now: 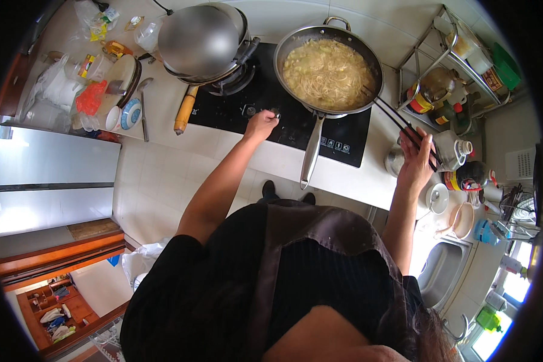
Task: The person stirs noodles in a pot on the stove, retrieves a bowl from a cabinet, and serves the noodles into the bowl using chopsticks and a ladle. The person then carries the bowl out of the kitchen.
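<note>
My left hand [261, 126] has its fingers closed on a control knob [275, 113] at the front of the black gas cooktop [289, 135]. In my right hand [416, 156] is a pair of dark chopsticks [391, 115], their tips dipping into the frying pan at its right side. The steel frying pan [278, 61] stands over the right burner, its metal handle [313, 149] pointing towards me. Noodles [328, 74] in a cloudy broth with pale green pieces fill it.
A lidded wok [199, 40] with a wooden handle [186, 108] stands at the left burner. Bowls [130, 114], a ladle [144, 108] and bags lie further left. On the right are a metal rack [427, 50], a soy sauce bottle [473, 175], a white cup [436, 198] and a steel sink [443, 267].
</note>
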The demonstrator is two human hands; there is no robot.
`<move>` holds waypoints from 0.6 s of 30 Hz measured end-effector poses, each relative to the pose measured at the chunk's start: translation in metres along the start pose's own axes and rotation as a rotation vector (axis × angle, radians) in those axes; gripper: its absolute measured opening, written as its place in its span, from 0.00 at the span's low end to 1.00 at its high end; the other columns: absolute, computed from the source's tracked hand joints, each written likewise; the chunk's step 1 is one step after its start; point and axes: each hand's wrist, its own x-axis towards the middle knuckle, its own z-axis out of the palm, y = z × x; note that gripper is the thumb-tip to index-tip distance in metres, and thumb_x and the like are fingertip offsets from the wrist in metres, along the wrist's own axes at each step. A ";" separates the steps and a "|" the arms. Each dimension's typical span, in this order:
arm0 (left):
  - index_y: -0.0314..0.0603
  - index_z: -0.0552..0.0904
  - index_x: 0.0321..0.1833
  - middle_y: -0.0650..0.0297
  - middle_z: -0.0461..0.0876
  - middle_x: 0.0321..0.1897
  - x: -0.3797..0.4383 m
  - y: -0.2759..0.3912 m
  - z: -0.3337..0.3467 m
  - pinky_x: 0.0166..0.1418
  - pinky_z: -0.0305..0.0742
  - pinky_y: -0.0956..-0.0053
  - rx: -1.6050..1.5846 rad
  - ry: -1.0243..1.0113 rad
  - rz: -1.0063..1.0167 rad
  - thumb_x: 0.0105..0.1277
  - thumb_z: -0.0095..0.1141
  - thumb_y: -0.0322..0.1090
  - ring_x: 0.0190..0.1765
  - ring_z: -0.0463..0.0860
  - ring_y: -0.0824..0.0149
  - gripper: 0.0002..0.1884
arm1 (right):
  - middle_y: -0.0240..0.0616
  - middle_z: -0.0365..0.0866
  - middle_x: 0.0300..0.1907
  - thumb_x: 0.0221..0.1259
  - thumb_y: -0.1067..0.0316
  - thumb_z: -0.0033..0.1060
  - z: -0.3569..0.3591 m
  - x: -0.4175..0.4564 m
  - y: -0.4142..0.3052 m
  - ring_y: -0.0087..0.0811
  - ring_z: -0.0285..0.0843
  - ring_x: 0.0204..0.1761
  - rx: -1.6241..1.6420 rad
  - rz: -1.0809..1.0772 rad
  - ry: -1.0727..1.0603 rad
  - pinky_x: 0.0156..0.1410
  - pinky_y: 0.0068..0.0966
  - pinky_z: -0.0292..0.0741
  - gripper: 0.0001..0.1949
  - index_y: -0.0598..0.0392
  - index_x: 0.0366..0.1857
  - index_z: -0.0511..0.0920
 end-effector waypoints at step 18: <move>0.33 0.80 0.52 0.47 0.76 0.56 -0.107 -0.020 0.015 0.59 0.77 0.55 0.803 -0.133 -0.044 0.57 0.62 0.46 0.58 0.78 0.48 0.25 | 0.40 0.87 0.40 0.73 0.58 0.56 0.036 0.007 0.028 0.28 0.86 0.42 -0.419 -0.194 -0.370 0.47 0.21 0.77 0.16 0.63 0.47 0.83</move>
